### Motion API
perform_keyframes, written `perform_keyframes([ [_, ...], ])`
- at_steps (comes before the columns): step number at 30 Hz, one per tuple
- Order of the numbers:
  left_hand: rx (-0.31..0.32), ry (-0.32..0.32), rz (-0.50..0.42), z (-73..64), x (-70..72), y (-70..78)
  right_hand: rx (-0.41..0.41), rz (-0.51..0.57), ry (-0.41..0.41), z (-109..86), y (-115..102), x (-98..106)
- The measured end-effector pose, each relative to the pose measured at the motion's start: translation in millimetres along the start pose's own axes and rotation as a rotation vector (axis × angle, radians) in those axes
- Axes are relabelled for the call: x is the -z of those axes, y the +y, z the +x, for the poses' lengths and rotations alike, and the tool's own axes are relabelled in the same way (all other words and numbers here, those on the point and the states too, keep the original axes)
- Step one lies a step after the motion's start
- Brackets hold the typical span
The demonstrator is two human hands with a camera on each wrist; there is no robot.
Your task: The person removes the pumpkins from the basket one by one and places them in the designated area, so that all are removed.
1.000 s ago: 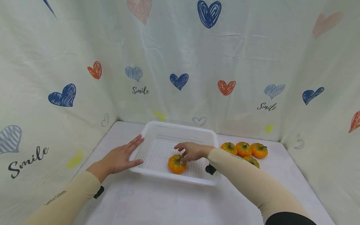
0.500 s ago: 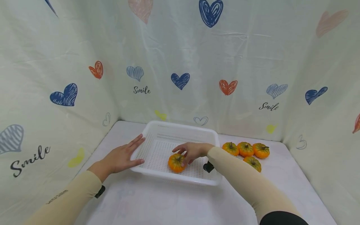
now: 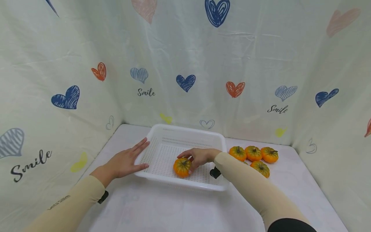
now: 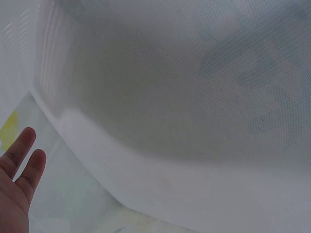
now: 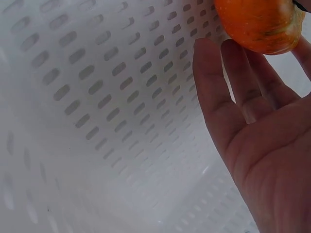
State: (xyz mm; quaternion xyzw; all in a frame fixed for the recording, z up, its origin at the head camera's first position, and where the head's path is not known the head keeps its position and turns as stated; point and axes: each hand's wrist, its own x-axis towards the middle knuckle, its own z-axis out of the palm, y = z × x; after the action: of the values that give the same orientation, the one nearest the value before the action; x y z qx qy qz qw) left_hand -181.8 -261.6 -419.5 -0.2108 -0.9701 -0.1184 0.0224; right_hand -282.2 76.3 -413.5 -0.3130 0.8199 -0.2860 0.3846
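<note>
A small orange pumpkin [image 3: 181,168] with greenish streaks on top sits in the white perforated plastic basket [image 3: 176,183], near its front side. My right hand [image 3: 200,156] reaches in from the right and holds this pumpkin, thumb along its near right side and fingers round the far side. In the right wrist view, the orange skin of the pumpkin [image 5: 262,24] lies between thumb and fingertips, above the slotted floor. At the basket's left rim rests my left hand [image 3: 124,162], fingers extended and spread, thumb toward the front corner.
Several more small pumpkins [image 3: 253,153] are grouped on the white table [image 3: 162,209], right of the basket. One pumpkin [image 3: 260,168] lies nearer, partly behind the right sleeve. A heart-printed curtain [image 3: 203,106] encloses the table's back and sides.
My right hand's fingers have moved in and down round the pumpkin; its thumb has slid lower along the side. The left hand stays at the rim, and the basket keeps its place.
</note>
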Motion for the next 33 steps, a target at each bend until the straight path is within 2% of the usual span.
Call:
perform_keyframes([
  [20,-0.002,-0.001,0.005,-0.8,1.7,2.4,0.028,0.030,0.065,1.4,4.5,2.6],
  [25,-0.005,-0.003,0.000,-1.4,1.8,2.1,0.043,0.032,0.097,-4.6,-0.2,7.3],
  [33,-0.012,0.003,-0.001,-1.0,1.2,1.1,0.117,0.048,0.135,-21.6,-12.1,16.7],
])
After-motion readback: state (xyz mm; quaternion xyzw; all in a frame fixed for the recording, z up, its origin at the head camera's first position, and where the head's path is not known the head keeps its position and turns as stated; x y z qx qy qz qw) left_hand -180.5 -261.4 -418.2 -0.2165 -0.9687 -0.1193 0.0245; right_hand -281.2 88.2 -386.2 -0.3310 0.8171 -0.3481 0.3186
